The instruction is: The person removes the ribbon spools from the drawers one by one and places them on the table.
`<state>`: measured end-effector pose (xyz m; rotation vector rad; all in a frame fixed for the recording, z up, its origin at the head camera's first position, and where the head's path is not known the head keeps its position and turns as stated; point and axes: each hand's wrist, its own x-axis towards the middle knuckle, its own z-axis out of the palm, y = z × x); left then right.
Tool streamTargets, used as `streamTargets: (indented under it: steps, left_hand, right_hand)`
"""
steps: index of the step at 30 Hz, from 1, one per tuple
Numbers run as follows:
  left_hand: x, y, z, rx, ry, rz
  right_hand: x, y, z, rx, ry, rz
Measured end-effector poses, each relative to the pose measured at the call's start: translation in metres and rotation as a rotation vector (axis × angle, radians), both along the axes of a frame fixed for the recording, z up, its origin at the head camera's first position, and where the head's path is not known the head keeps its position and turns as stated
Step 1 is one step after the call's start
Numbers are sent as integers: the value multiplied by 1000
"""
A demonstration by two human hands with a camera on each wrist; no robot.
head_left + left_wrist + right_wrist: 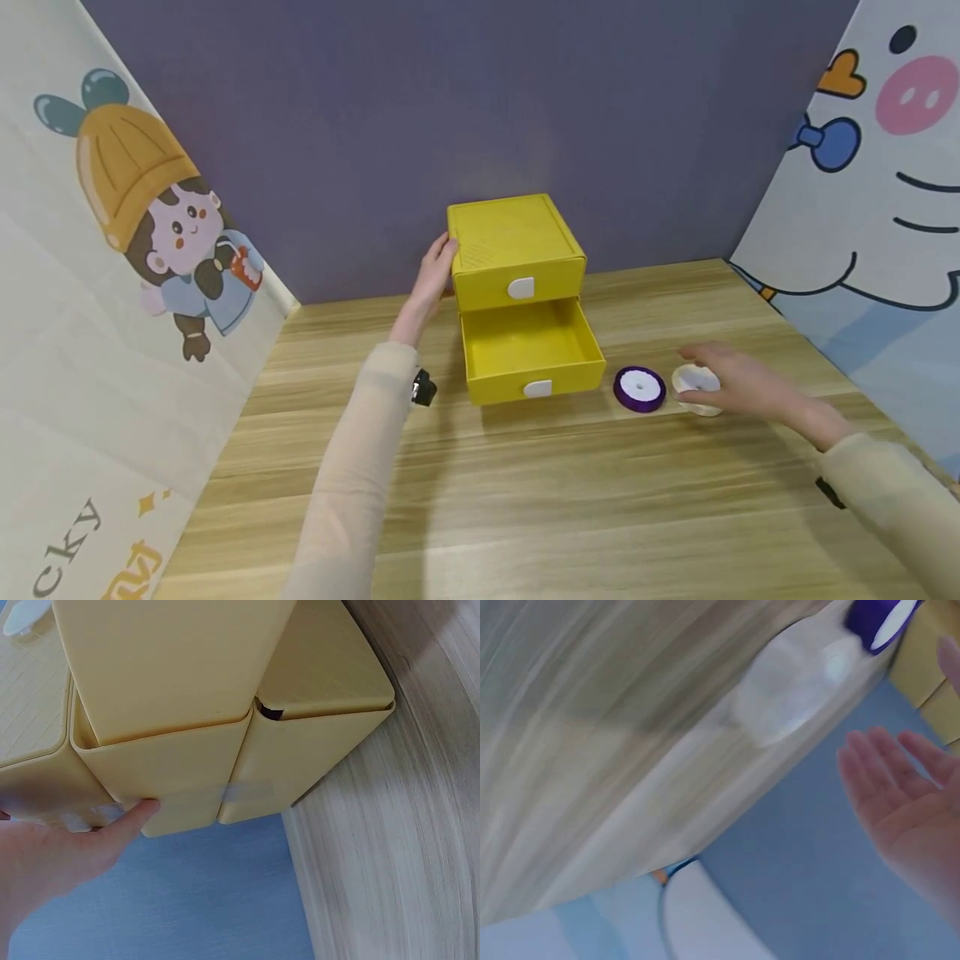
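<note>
A yellow drawer cabinet (pixel 510 233) stands against the back wall with its middle drawer (pixel 491 390) pulled out; the inside of that drawer is bare. My left hand (pixel 432 271) rests on the cabinet's left side, a straight finger touching the side wall in the left wrist view. To the right, my right hand (pixel 738 383) hovers over a cream ribbon spool (pixel 697 379), fingers and thumb spread. In the right wrist view its palm and relaxed fingers show, apart from the blurred pale spool (pixel 795 682). A purple ribbon spool (pixel 640 407) lies flat between the cabinet and the cream spool.
The wooden table (pixel 562 508) meets a plain purple-grey wall (pixel 375 125) behind the cabinet. Printed cloth panels border both sides, with a cartoon child (pixel 180 225) on the left and a pig-nosed figure (pixel 900 167) on the right. The pulled-out drawer juts toward the front.
</note>
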<state>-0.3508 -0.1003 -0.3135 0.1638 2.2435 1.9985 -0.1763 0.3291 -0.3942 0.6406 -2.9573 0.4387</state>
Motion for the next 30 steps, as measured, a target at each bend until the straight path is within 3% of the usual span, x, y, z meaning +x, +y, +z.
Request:
streamTargets:
  steps: [5, 12, 15, 22, 30]
  left_hand:
    - [-2, 1, -1, -7, -1, 17]
    - [-3, 2, -1, -2, 22, 25]
    - [-3, 2, -3, -12, 16, 19]
    - [-4, 1, -4, -13, 21, 12]
    - [-5, 1, -4, 2, 18, 23]
  right_hand:
    - [12, -34, 3, -62, 116, 50]
    - [24, -82, -10, -309, 80, 127]
    - [32, -104, -20, -405, -18, 132]
    - [40, -151, -30, -647, -417, 57]
    - [26, -184, -21, -889, -664, -2]
